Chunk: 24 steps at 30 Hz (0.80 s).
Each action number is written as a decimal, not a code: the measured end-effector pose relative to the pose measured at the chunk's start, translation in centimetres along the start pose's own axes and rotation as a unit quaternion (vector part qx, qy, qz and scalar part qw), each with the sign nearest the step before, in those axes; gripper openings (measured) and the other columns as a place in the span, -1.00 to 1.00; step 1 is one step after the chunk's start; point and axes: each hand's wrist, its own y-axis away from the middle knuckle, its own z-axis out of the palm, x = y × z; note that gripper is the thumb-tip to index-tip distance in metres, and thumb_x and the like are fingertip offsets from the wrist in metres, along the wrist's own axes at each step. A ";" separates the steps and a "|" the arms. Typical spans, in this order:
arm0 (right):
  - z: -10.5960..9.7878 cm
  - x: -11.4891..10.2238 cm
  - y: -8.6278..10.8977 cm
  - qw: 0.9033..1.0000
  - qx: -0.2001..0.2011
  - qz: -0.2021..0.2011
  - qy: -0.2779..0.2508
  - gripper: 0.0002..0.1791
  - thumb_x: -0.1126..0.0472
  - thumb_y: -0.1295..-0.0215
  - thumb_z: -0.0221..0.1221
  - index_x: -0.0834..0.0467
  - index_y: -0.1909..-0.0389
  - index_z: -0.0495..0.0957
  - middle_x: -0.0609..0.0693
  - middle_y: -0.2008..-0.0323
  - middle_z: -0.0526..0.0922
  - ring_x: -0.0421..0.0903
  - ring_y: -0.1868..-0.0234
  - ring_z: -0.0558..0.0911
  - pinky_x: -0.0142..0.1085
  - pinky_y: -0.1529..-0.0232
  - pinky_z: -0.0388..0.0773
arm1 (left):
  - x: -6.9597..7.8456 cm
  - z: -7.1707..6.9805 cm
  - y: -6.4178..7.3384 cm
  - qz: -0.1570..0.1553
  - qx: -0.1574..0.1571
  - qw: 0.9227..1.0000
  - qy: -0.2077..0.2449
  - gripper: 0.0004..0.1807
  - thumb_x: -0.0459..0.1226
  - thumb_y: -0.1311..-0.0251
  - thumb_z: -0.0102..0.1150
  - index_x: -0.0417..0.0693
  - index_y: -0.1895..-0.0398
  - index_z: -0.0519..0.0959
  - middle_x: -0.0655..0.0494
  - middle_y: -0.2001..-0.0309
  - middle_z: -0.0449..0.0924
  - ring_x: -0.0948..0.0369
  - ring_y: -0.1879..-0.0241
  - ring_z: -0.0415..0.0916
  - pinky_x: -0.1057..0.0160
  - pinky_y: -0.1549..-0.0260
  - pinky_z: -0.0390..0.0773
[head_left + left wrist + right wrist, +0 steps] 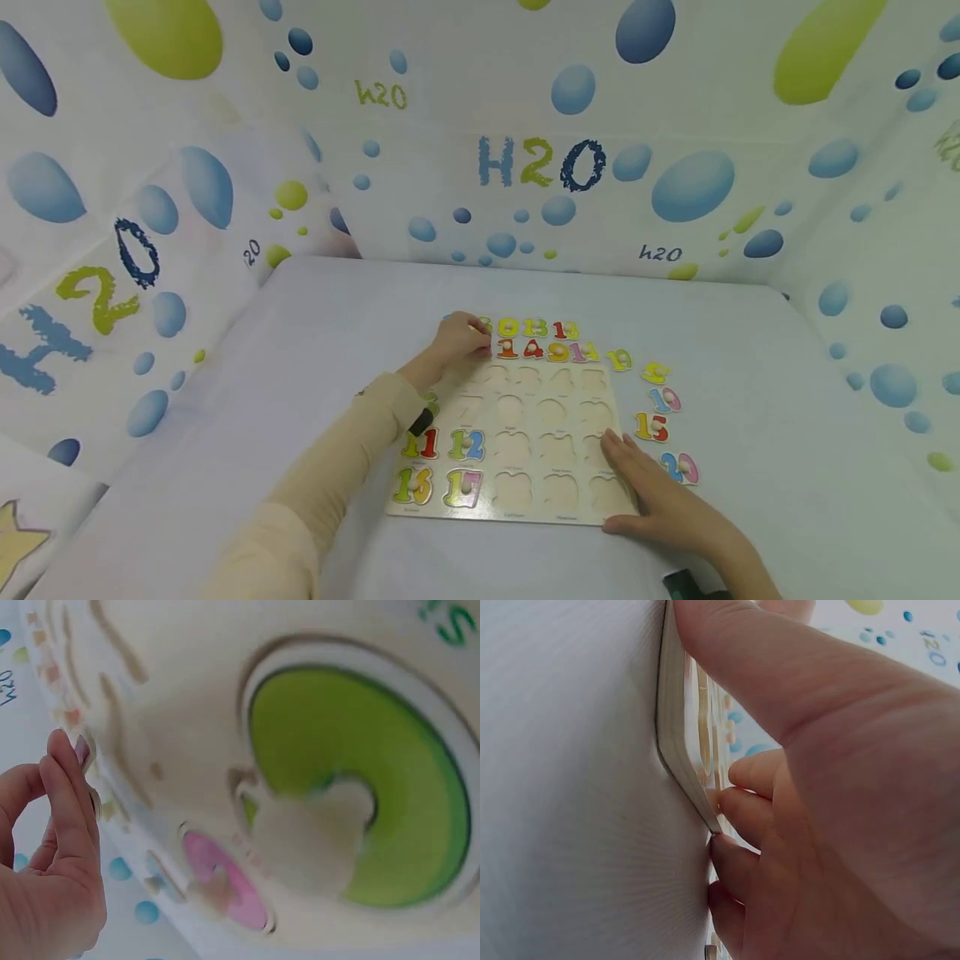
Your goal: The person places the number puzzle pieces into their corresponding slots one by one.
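A wooden number puzzle board lies flat, its right side and lower row showing recesses. The 11 piece, 12 piece, 16 piece and 17 piece sit in it at the lower left. My left hand is over the far left corner, beside the loose numbers. Its fingertips pinch a small number piece, mostly hidden behind the fingers. My right hand rests with extended fingers along the board's right edge, thumb at the near corner. A green piece looms close in the left wrist view.
Loose number pieces, among them a red 4 and a yellow 0, line the board's far side. Others, including a 15 and a 20, lie to its right. A patterned curtain hangs behind the white table.
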 end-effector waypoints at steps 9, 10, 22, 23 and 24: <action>0.2 -0.1 -0.2 1.000 -0.013 0.011 0.005 0.13 -0.39 0.04 0.19 0.11 -0.46 -0.01 0.00 -0.43 0.00 0.09 -0.41 -0.06 0.07 -0.25 0.06 | 0.4 -2.4 2.8 0.002 -0.103 0.993 -0.050 -0.91 -0.39 -0.14 0.23 -0.27 0.31 0.60 -0.01 0.54 0.64 0.17 0.48 0.64 0.24 0.18 0.54; 0.2 -0.1 -0.2 1.000 -0.014 0.012 0.006 0.13 -0.39 0.04 0.19 0.11 -0.46 -0.01 0.00 -0.43 0.00 0.09 -0.41 -0.06 0.06 -0.25 0.05 | 0.2 -2.5 3.2 -0.004 -0.123 0.991 -0.053 -0.91 -0.39 -0.14 0.23 -0.26 0.31 0.60 -0.01 0.54 0.64 0.18 0.48 0.64 0.25 0.20 0.55; 0.2 0.2 -0.2 1.000 0.000 -0.005 0.003 0.12 -0.37 0.03 0.20 0.18 -0.44 0.04 0.05 -0.42 0.04 0.16 -0.39 -0.02 0.09 -0.24 0.06 | -2.5 -1.9 6.1 -0.023 -0.176 0.977 -0.118 -0.89 -0.26 -0.15 0.26 -0.13 0.37 0.61 0.06 0.58 0.62 0.20 0.52 0.60 0.20 0.16 0.43; 0.2 0.2 -0.2 1.000 -0.001 -0.006 0.003 0.12 -0.37 0.03 0.20 0.18 -0.44 0.03 0.05 -0.42 0.04 0.16 -0.39 -0.02 0.09 -0.24 0.05 | -2.6 -1.8 6.2 -0.026 -0.168 0.977 -0.128 -0.89 -0.25 -0.14 0.26 -0.11 0.37 0.61 0.07 0.59 0.62 0.21 0.52 0.60 0.18 0.14 0.41; 0.2 0.2 -0.2 1.000 -0.002 -0.006 0.003 0.12 -0.37 0.03 0.20 0.18 -0.44 0.03 0.05 -0.42 0.03 0.16 -0.39 -0.03 0.09 -0.24 0.05 | -2.5 -1.7 6.3 -0.026 -0.161 0.977 -0.137 -0.89 -0.24 -0.14 0.27 -0.10 0.37 0.61 0.08 0.59 0.62 0.22 0.52 0.60 0.17 0.13 0.40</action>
